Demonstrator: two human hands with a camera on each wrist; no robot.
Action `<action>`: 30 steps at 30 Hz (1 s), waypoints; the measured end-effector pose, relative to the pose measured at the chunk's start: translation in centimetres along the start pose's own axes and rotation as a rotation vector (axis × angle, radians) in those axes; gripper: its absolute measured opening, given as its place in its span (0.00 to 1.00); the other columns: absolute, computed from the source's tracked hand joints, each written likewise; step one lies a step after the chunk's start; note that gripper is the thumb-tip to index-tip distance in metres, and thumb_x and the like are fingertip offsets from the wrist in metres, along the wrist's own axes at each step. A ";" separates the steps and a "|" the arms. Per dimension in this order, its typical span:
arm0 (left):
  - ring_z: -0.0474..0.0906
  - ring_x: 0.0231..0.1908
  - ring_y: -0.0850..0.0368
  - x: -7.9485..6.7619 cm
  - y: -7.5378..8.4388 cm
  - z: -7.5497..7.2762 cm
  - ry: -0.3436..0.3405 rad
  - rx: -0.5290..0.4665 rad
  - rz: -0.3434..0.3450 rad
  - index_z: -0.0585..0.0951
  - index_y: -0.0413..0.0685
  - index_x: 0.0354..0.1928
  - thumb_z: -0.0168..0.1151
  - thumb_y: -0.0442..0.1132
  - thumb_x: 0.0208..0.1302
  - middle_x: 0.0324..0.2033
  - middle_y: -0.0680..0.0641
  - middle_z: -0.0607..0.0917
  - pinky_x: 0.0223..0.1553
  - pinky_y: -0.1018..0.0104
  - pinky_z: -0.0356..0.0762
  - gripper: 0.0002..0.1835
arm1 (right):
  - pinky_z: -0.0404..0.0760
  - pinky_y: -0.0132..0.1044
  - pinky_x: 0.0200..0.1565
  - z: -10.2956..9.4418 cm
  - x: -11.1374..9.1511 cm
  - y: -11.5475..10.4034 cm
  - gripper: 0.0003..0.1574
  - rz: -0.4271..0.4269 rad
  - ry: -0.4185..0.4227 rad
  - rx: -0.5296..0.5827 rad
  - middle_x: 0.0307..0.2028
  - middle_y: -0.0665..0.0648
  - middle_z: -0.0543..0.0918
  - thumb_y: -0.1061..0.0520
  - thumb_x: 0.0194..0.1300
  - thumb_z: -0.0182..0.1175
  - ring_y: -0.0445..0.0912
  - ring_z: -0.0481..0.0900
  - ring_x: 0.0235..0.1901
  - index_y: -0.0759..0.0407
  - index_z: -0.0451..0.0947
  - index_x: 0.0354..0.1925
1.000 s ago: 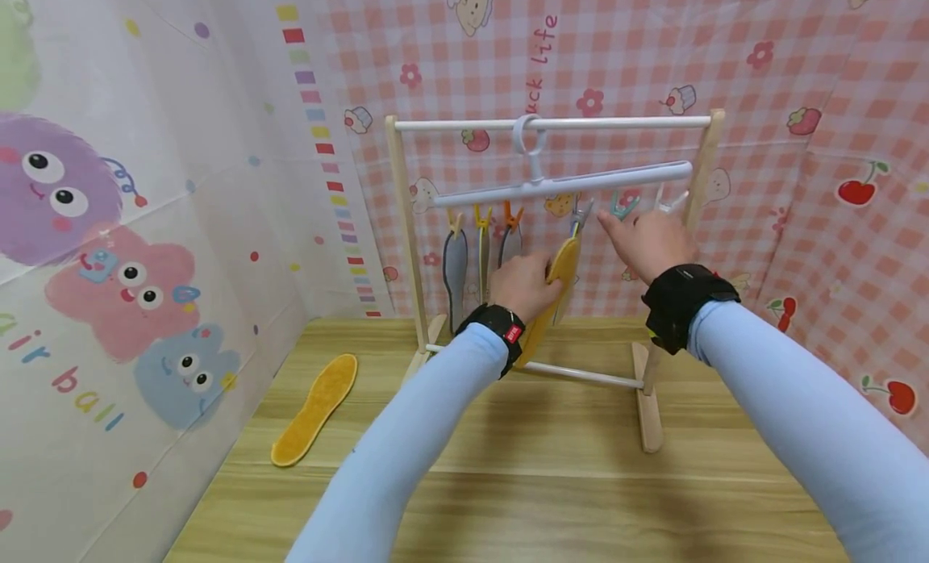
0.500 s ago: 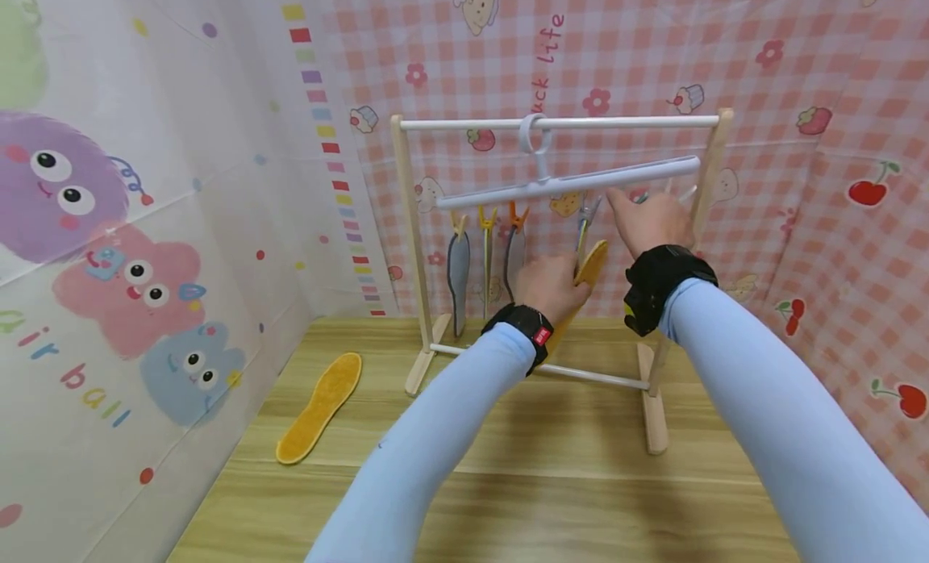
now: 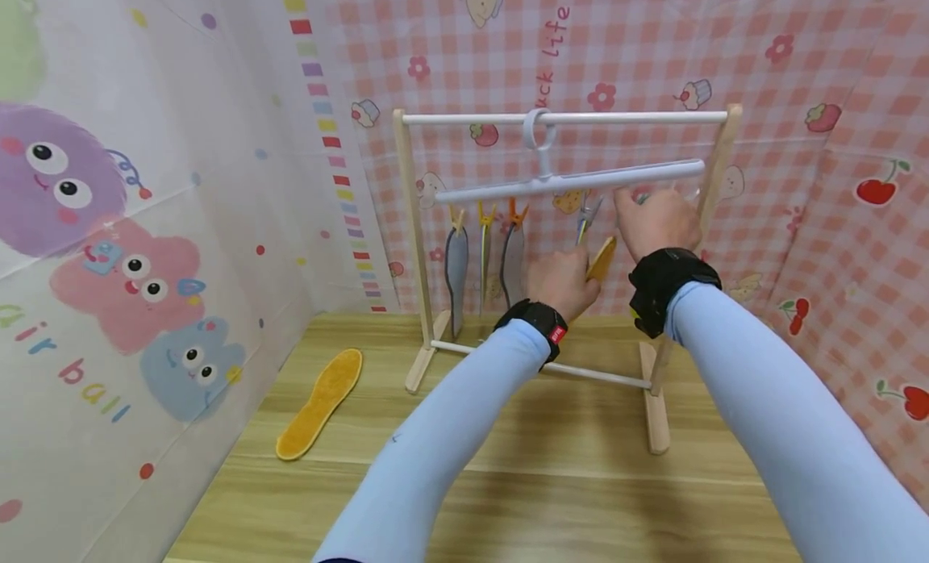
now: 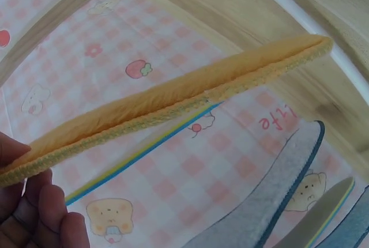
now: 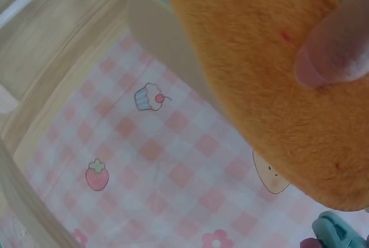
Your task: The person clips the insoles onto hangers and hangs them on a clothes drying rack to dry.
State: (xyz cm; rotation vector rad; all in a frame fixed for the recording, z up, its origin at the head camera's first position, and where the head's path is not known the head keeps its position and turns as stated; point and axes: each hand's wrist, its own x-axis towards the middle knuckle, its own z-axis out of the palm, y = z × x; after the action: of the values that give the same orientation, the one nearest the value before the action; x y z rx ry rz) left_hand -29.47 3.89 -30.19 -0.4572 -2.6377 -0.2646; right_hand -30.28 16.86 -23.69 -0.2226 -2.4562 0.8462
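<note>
My left hand (image 3: 562,282) pinches a fuzzy orange insole (image 3: 601,259) between thumb and fingers. In the left wrist view the insole (image 4: 167,95) shows edge-on and stretches away from the fingers. My right hand (image 3: 659,224) is just under the right arm of a white hanger (image 3: 617,174), where it pinches a teal clothespin (image 5: 337,233). In the right wrist view the end of the orange insole lies just above that clothespin; whether they touch I cannot tell. The hand mostly hides the clothespin in the head view. A second orange insole (image 3: 319,403) lies on the table at left.
Grey insoles (image 3: 456,273) hang from beige, yellow and orange clothespins (image 3: 517,216) on the hanger's left part. A grey clothespin (image 3: 588,212) holds another insole near my left hand. The hanger hooks over the rail of a wooden rack (image 3: 414,224), tilted up to the right.
My left hand has carried the orange insole to the right, closer to my right hand. The right hand has closed in on the teal clothespin, which was visible beside it earlier.
</note>
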 end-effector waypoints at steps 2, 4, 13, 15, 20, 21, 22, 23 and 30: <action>0.78 0.21 0.60 0.1 0.1 0.1 0.007 0.010 -0.006 0.79 0.55 0.36 0.64 0.49 0.64 0.25 0.55 0.84 0.21 0.64 0.73 0.08 | 0.61 0.42 0.20 0.1 0.1 0.0 0.40 -0.020 0.011 -0.031 0.12 0.54 0.66 0.31 0.70 0.42 0.55 0.68 0.19 0.59 0.68 0.16; 0.77 0.21 0.61 0.1 0.2 0.2 0.008 0.016 -0.016 0.79 0.54 0.35 0.64 0.49 0.64 0.23 0.55 0.84 0.20 0.64 0.72 0.09 | 0.61 0.42 0.19 0.2 0.1 0.0 0.38 -0.036 0.020 -0.059 0.12 0.54 0.65 0.33 0.71 0.43 0.54 0.68 0.18 0.58 0.68 0.16; 0.73 0.18 0.62 0.9 0.8 0.7 -0.010 0.039 -0.083 0.76 0.56 0.24 0.64 0.49 0.64 0.16 0.57 0.78 0.19 0.65 0.69 0.13 | 0.58 0.40 0.15 0.2 -0.5 -0.2 0.37 -0.107 0.001 -0.096 0.11 0.52 0.64 0.35 0.72 0.44 0.51 0.66 0.13 0.57 0.66 0.15; 0.73 0.17 0.62 1.1 1.0 0.8 -0.011 0.040 -0.091 0.76 0.56 0.23 0.65 0.49 0.64 0.16 0.57 0.77 0.18 0.65 0.68 0.14 | 0.57 0.40 0.15 0.2 -0.7 -0.3 0.36 -0.127 0.001 -0.101 0.10 0.53 0.64 0.36 0.72 0.44 0.50 0.65 0.12 0.57 0.66 0.14; 0.72 0.16 0.63 1.5 1.3 0.6 0.020 0.037 -0.106 0.78 0.55 0.26 0.66 0.47 0.63 0.15 0.57 0.77 0.15 0.67 0.65 0.10 | 0.55 0.39 0.15 0.3 -1.0 -0.5 0.36 -0.163 -0.011 -0.098 0.09 0.53 0.62 0.39 0.72 0.44 0.49 0.61 0.10 0.56 0.63 0.12; 0.71 0.16 0.63 1.6 1.4 0.6 0.027 0.036 -0.107 0.79 0.55 0.27 0.66 0.46 0.63 0.15 0.57 0.77 0.15 0.67 0.64 0.09 | 0.55 0.39 0.16 0.4 -1.1 -0.5 0.36 -0.166 -0.017 -0.095 0.09 0.52 0.62 0.39 0.72 0.44 0.49 0.61 0.10 0.56 0.63 0.11; 0.71 0.15 0.63 1.7 1.4 0.5 0.031 0.033 -0.107 0.79 0.55 0.27 0.66 0.45 0.62 0.15 0.57 0.77 0.15 0.68 0.64 0.08 | 0.54 0.39 0.15 0.4 -1.1 -0.4 0.36 -0.168 -0.024 -0.089 0.09 0.52 0.62 0.39 0.72 0.44 0.49 0.61 0.10 0.55 0.63 0.11; 0.71 0.16 0.63 1.7 1.4 0.5 0.034 0.035 -0.107 0.79 0.55 0.28 0.65 0.45 0.63 0.16 0.57 0.77 0.15 0.68 0.64 0.07 | 0.54 0.39 0.15 0.4 -1.1 -0.4 0.36 -0.168 -0.030 -0.082 0.09 0.52 0.62 0.39 0.72 0.44 0.49 0.61 0.10 0.55 0.63 0.11; 0.78 0.21 0.60 1.2 1.5 0.9 -0.009 0.022 -0.090 0.80 0.56 0.31 0.65 0.49 0.64 0.20 0.56 0.82 0.20 0.64 0.70 0.08 | 0.56 0.40 0.16 0.6 -1.5 0.1 0.38 -0.143 -0.051 -0.065 0.09 0.54 0.64 0.34 0.70 0.45 0.51 0.63 0.11 0.58 0.64 0.12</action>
State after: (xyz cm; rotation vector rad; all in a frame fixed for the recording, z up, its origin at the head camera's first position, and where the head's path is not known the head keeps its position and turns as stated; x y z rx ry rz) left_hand -30.28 5.79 -30.26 -0.3332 -2.6712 -0.2623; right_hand -29.35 16.20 -24.74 -0.0480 -2.5150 0.7198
